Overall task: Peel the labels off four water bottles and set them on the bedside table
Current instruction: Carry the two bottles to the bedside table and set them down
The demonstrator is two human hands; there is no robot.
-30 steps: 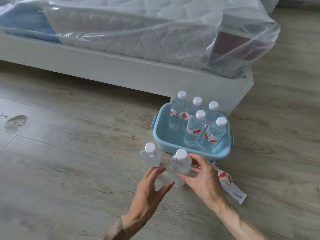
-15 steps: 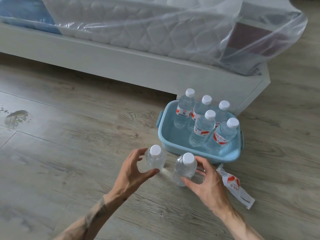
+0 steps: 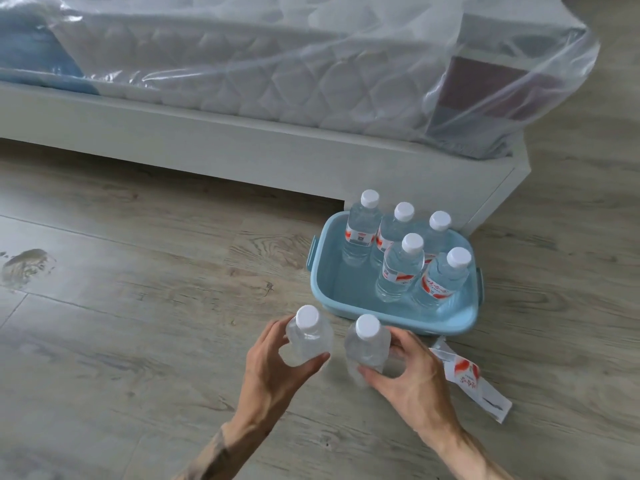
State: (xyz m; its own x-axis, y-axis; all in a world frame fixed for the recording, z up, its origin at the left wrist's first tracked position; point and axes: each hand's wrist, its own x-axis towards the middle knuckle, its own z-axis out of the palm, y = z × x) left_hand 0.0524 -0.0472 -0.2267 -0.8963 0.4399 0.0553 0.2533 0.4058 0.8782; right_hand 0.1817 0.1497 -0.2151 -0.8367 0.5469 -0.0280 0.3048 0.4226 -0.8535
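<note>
Head view: the left hand [image 3: 273, 368] has its grip closed around one bare bottle [image 3: 309, 337], and the right hand [image 3: 412, 372] has its grip closed around a second bare bottle [image 3: 367, 344], both just in front of the blue tub [image 3: 325, 289] on the wooden floor [image 3: 138, 306]. Five labelled bottles [image 3: 398, 268] stand upright in the tub. Peeled labels [image 3: 467, 379] lie on the floor beside the right hand

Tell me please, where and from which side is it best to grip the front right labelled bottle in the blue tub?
Probably grip the front right labelled bottle around the shoulder just under its white cap, coming from above. It stands upright, the blue tub wall hides its base, and another bottle stands close on its left.
</note>
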